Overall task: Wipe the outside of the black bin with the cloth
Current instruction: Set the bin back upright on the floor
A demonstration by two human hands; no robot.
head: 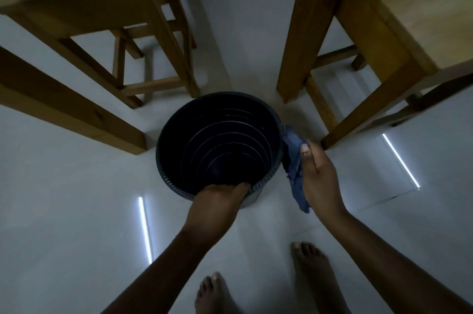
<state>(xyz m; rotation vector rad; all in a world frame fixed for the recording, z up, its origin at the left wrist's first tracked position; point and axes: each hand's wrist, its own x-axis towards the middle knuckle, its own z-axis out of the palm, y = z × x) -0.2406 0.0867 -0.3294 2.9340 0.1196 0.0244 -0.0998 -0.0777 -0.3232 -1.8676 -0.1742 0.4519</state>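
Black bin [220, 119] stands upright on the pale floor [76, 211], just beyond the person's bare feet [311, 266]. Nearest of the two, the left hand [220, 198] is clamped over the near rim, fingers hooked inside. Slightly farther, the right hand [316, 172] grips a blue cloth [294, 157], bunched under the thumb and pressed against the bin's right outer wall, its loose end hanging down. Beyond stand wooden chair legs [176, 32] and a wooden table [371, 19].
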